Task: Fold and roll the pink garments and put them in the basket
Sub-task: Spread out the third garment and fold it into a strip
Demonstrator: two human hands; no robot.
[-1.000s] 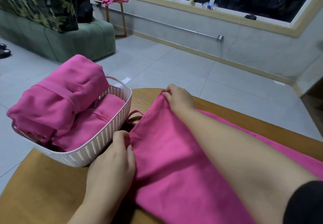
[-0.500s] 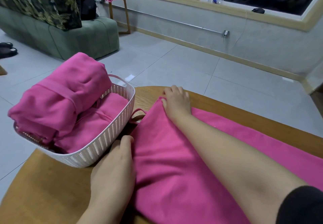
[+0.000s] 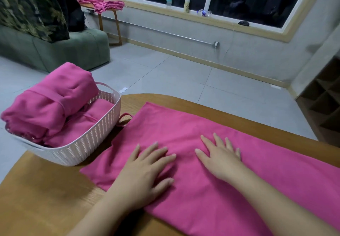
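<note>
A pink garment (image 3: 184, 129) lies folded into a long flat strip across the wooden table (image 3: 46, 199). My left hand (image 3: 145, 171) rests flat on its near left part with the fingers spread. My right hand (image 3: 219, 156) presses flat on the cloth just to the right, fingers straight. A white slatted basket (image 3: 88, 142) stands at the table's left edge. It holds a rolled pink garment (image 3: 49, 103) on top and another pink roll (image 3: 82, 123) beneath it. A thin pink strap loop (image 3: 125, 117) sticks out between basket and strip.
More pink garments (image 3: 104, 4) lie on a small wooden side table by the far wall. A green sofa (image 3: 55, 50) with a patterned cushion stands at the left. Bottles sit on the window sill (image 3: 187, 2). Grey tiled floor lies beyond the table's curved edge.
Both hands let go of the garment's left end and moved back toward me; they now lie flat on the cloth. The view tilted up and widened.
</note>
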